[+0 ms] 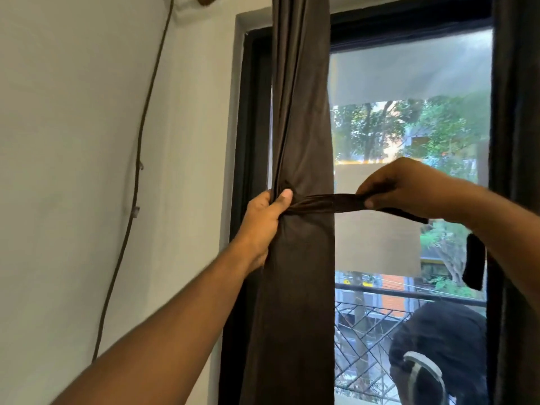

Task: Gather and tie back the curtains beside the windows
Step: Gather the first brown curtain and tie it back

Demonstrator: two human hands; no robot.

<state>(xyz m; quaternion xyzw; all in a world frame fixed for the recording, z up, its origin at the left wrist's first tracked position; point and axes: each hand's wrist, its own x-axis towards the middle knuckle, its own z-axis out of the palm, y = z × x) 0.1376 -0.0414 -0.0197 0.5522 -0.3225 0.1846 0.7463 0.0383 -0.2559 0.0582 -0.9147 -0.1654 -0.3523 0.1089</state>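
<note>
Dark brown curtain (301, 141) hangs bunched at window's left edge, left hand (264, 217) gripping the gather w/ thumb in front, while right hand (409, 185) pinches the tie band (327, 201) stretched horizontally rightward, nearer the free end.

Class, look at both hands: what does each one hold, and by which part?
The left hand grips the gathered brown curtain at its bunched middle, on the left edge. The right hand pinches the tie-back strip near its free end, pulled out to the right.

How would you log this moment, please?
left hand: grips curtain | right hand: pulls tie | knot: unfinished
</note>
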